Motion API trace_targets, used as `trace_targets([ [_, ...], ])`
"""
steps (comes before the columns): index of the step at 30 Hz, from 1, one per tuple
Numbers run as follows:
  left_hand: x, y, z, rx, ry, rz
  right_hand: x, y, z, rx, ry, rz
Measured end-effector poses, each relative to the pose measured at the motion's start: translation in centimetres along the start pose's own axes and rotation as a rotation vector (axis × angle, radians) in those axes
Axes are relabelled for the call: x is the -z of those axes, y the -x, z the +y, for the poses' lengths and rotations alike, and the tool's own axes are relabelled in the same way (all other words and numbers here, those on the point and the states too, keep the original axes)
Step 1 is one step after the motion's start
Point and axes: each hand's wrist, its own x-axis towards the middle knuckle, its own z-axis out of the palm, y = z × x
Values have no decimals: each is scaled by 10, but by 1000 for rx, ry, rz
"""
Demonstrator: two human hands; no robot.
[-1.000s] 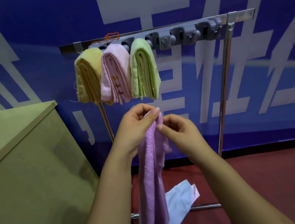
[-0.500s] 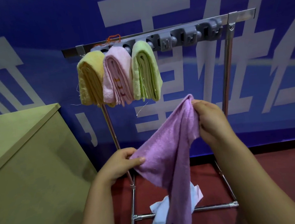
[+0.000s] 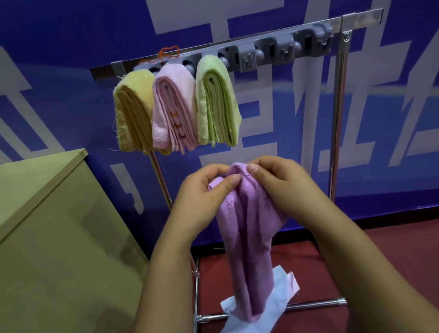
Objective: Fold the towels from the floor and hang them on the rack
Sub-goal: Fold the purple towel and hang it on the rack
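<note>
Tan flat-topped cabinet (image 3: 41, 235) stands at far left, beside the rack and clear of the work.

Chrome tube rack with a grey plastic clip rail (image 3: 277, 51): three folded terry towels hang side by side at its left end, yellow (image 3: 131, 115), pink (image 3: 173, 112), green (image 3: 216, 102), each doubled over and touching its neighbour. Packing them leftward appears deliberate, leaving the clips to their right free for the next towel.

Left hand (image 3: 202, 191): fingers curled, thumb pressed against the top edge of the lilac terry towel (image 3: 246, 238), pinching it.

Right hand (image 3: 275, 180): likewise curled, thumb and forefinger pinching the same top edge, just beside the left thumb. Both grips meet at one point so the cloth hangs doubled lengthwise in a narrow strip, below the hung towels and in front of the rack.

White crumpled cloth (image 3: 255, 320) lies on the red floor (image 3: 393, 257) at the rack's base bar, behind the strip's lower end, not yet handled.

Change from half a second ago: the hands then held the lilac towel spread apart, right high, left low; they have since closed together, completing a fold.
</note>
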Motion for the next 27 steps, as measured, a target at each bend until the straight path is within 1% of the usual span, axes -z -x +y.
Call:
trace_targets([
  [2,3,2,0,20,59,34,1,2,2,15,6,-37],
  [5,9,4,3,40,183,2,1,7,7,80,13,-86],
  [8,15,6,9,53,223,14,-1,11,11,137,-44,-125],
  [11,20,5,11,67,228,89,0,13,16,122,-118,-174],
  [14,28,4,9,64,167,170,3,14,23,85,-77,-154],
  [16,31,3,7,71,180,208,5,14,28,63,-20,-108],
  [18,32,3,5,97,204,226,9,15,30,23,-43,-78],
  [20,32,3,2,132,196,238,13,17,28,-15,-174,-49],
  [25,20,-1,-12,242,170,361,8,15,19,-190,-709,67],
  [27,16,2,-15,260,171,377,4,15,16,-242,-772,93],
])
